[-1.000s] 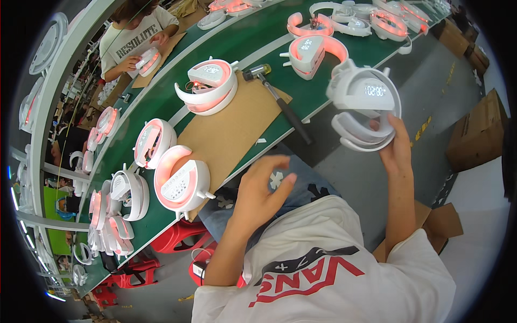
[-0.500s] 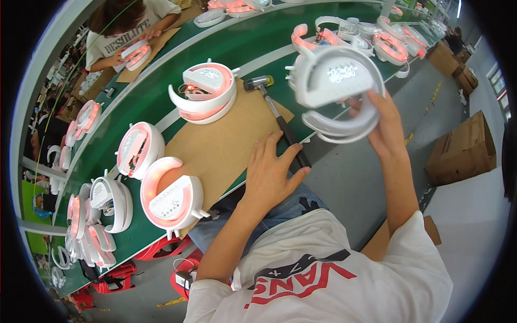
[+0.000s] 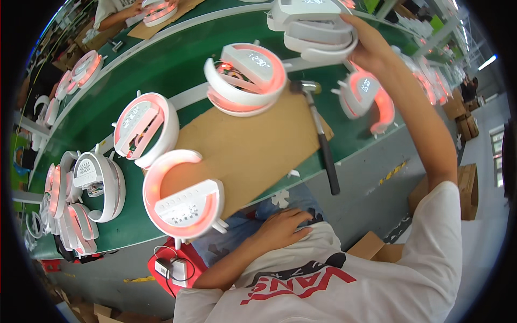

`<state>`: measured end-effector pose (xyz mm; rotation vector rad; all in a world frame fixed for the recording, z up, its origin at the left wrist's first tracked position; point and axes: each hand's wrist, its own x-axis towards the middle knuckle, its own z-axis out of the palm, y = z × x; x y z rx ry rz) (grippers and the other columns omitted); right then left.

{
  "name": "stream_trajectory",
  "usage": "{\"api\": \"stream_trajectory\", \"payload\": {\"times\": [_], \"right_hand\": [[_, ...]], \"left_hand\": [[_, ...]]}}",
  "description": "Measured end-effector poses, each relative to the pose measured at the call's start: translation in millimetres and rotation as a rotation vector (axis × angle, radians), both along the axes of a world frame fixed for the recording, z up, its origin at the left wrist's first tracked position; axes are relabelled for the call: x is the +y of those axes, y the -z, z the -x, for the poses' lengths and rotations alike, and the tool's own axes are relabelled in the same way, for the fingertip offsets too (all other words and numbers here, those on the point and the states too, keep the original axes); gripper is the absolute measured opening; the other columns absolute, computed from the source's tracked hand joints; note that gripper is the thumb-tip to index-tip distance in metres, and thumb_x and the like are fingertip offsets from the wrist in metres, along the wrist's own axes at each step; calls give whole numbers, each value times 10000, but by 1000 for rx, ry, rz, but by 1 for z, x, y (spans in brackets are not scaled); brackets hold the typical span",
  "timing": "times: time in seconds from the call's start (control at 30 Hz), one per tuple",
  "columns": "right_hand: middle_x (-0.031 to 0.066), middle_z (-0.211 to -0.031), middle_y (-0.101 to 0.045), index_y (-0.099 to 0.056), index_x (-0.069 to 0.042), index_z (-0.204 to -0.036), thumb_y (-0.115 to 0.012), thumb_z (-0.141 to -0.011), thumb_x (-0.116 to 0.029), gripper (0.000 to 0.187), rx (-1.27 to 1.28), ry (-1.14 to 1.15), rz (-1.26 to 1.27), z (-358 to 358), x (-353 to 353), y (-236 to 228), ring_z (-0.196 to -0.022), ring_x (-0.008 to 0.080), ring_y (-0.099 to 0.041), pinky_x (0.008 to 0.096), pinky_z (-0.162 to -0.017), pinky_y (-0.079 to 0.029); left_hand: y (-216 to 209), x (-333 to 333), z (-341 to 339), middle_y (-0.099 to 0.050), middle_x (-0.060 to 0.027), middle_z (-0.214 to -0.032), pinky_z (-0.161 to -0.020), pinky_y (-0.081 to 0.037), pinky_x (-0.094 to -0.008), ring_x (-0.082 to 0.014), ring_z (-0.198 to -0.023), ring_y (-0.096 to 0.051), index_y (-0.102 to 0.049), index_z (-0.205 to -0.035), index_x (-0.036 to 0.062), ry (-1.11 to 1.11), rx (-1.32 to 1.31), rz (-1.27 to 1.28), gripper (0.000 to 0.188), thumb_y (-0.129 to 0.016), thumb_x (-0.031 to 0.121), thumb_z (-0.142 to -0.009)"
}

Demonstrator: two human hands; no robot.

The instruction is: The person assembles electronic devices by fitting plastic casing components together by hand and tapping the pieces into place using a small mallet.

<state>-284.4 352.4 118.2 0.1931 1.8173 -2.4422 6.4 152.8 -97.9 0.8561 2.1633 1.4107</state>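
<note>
My right hand (image 3: 371,46) is stretched out to the far side of the green bench, closed on the rim of a white round clock lamp (image 3: 318,35). That lamp is unlit around its ring. My left hand (image 3: 280,231) rests on my lap with its fingers laid out, holding nothing. On the brown cardboard sheet (image 3: 253,156) in front of me lies a glowing pink ring-shaped clock lamp (image 3: 188,207). Another lit one (image 3: 250,75) with its wiring showing stands at the sheet's far edge. A mallet (image 3: 323,145) with a black handle lies along the sheet's right side.
More lit lamps stand at the left (image 3: 145,126) and right (image 3: 363,97). White housings (image 3: 102,183) crowd the bench's left end. A red stool (image 3: 183,253) with a cabled white box is below. Across the bench, another person's hands (image 3: 132,11) work on a lamp.
My right hand has carried the white lamp away from me, toward the far side of the bench. My left hand has drawn back from beside the mallet to my lap. The view has shifted.
</note>
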Motion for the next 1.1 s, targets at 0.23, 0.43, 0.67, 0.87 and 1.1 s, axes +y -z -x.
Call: {"api": "stream_trajectory", "payload": {"times": [0.23, 0.43, 0.67, 0.87, 1.1], "right_hand": [[71, -1087, -678, -620, -230, -1142, -501, -980, -353, 236, -206, -45, -514, 250, -82, 35, -987, 244, -657, 510, -838, -501], [40, -961, -689, -653, -219, -1071, -569, -942, -333, 192, -95, -231, -244, 412, -131, 83, -986, 228, -666, 565, -748, -527], [118, -1196, -639, -637, -56, -1163, -671, -923, -268, 323, -18, 38, -243, 359, -202, 103, -1063, 238, -642, 384, -857, -604], [151, -1229, -635, -615, -45, -1239, -607, -944, -238, 352, 826, -347, -1538, 336, -193, 71, -1120, 275, -629, 446, -905, -571], [228, -1232, -655, -632, -17, -1229, -575, -929, -250, 384, 1222, -502, -1771, 181, -152, -42, -1126, 405, -623, 474, -919, -522]], "left_hand": [[45, -31, 1, -669, -158, -1150, -921, -504, -389, -288, -1058, -654, -610, -1254, 40, -172, -405, -51, 411, -622, 343, -976], [33, -43, 29, -661, -160, -1181, -985, -467, -362, -252, -1108, -629, -586, -1273, 19, -210, -397, -94, 441, -606, 357, -991], [47, -59, 33, -657, -165, -1195, -974, -474, -363, -273, -1109, -629, -589, -1268, 15, -450, -460, -123, 440, -623, 348, -983], [48, -53, 32, -654, -169, -1208, -964, -481, -364, -292, -1110, -629, -592, -1263, 11, -430, -463, -137, 439, -637, 341, -976], [-5, -52, 30, -662, -139, -1225, -934, -498, -372, -298, -1089, -646, -598, -1257, 8, -241, -370, -167, 418, -647, 310, -972]]}}
